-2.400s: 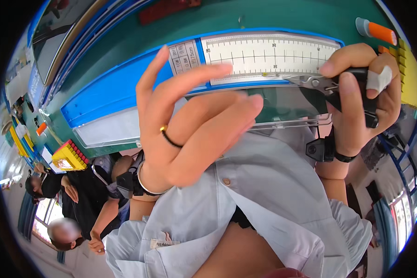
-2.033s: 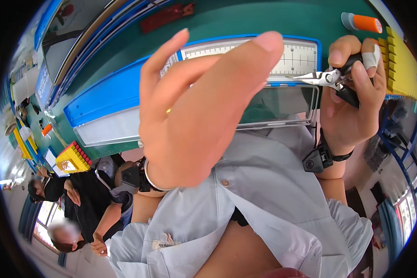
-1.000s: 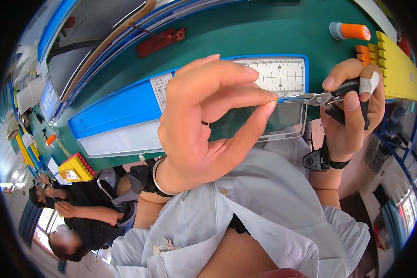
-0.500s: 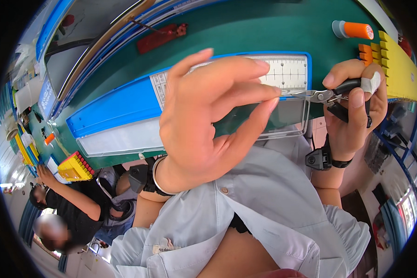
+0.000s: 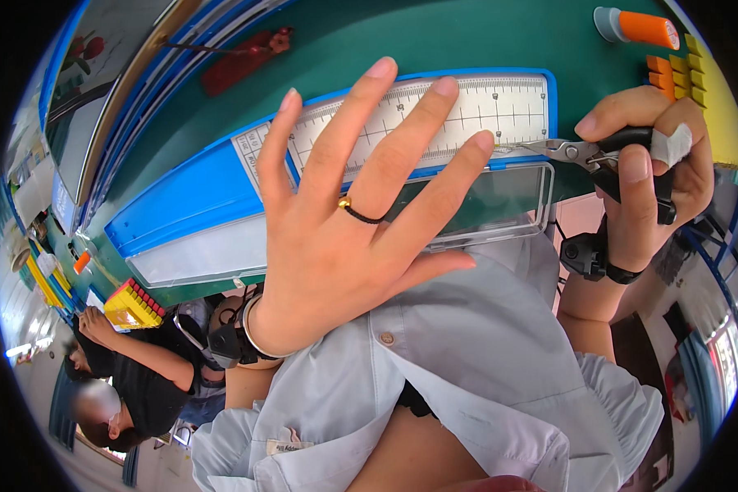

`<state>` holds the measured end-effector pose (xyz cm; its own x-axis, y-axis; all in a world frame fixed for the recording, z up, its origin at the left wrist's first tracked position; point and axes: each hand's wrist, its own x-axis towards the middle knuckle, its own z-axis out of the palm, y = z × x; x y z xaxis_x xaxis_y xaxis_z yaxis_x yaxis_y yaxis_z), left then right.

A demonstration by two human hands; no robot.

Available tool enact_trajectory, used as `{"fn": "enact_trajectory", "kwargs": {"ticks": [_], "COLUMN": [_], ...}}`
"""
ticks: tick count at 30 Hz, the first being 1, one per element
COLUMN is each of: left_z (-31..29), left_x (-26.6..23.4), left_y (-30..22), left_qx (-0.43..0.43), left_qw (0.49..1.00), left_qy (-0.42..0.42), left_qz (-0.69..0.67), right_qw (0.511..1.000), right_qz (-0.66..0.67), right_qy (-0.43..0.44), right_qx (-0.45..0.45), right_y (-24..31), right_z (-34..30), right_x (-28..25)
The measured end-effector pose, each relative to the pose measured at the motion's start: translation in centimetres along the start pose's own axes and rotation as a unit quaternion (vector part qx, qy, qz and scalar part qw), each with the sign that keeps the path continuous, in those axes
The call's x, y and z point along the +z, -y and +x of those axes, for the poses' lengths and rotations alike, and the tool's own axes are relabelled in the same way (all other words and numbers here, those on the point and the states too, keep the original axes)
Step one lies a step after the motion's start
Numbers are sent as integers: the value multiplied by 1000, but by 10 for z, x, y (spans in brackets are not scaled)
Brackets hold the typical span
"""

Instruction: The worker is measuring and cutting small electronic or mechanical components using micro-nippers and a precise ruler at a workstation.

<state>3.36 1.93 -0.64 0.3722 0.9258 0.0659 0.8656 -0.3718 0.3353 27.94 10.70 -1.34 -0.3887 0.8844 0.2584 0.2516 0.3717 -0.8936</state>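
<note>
Small pliers [image 5: 572,152] with metal jaws and black handles sit in my right hand [image 5: 644,176], fingers wrapped round the grips. A finger of that hand has a white tape wrap. The jaws point left over a white ruled scale [image 5: 467,119] in a long blue case [image 5: 193,193]. By the jaw tips lies a thin, tiny piece, too small to name. My left hand [image 5: 353,205] is spread palm down over the case, its index fingertip close to that piece. Part of the scale is hidden under this hand.
The case's clear lid [image 5: 533,205] hangs on the near side. An orange spool-like item [image 5: 644,29] and a yellow block [image 5: 726,98] stand far right on the green table [image 5: 435,37]. Far left is a propped framed panel [image 5: 98,107]. A person [image 5: 152,369] works at lower left.
My left hand has opened from a pinch at the jaw tips and now spreads flat over the scale. My right hand, still holding the pliers, has shifted slightly right.
</note>
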Motion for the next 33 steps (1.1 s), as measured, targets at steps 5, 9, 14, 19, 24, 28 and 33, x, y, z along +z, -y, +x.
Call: {"fn": "enact_trajectory", "kwargs": {"ticks": [5, 9, 14, 19, 24, 28, 33], "left_z": [0, 0, -1, -1, -1, -2, -3], "left_x": [3, 3, 5, 5, 5, 5, 6], "left_y": [-2, -2, -1, -2, -1, -1, 0], "left_qx": [-10, -10, -5, -6, 4, 7, 14], "left_qw": [1000, 1000, 1000, 1000, 1000, 1000, 999], "left_qy": [4, 3, -4, -8, -24, -30, -40], "left_qz": [18, 28, 27, 24, 15, 2, 1], "right_qw": [1000, 1000, 1000, 1000, 1000, 1000, 1000], "right_qz": [-16, 0, -10, -28, -18, -12, 1], "right_qy": [10, -3, -5, 6, 1, -6, 2], "right_qx": [2, -5, -7, -11, -10, -16, -21], "right_y": [2, -4, -4, 2, 0, -3, -4], "right_z": [1, -2, -5, 0, -2, -2, -2], "right_x": [0, 1, 0, 2, 3, 3, 1]}}
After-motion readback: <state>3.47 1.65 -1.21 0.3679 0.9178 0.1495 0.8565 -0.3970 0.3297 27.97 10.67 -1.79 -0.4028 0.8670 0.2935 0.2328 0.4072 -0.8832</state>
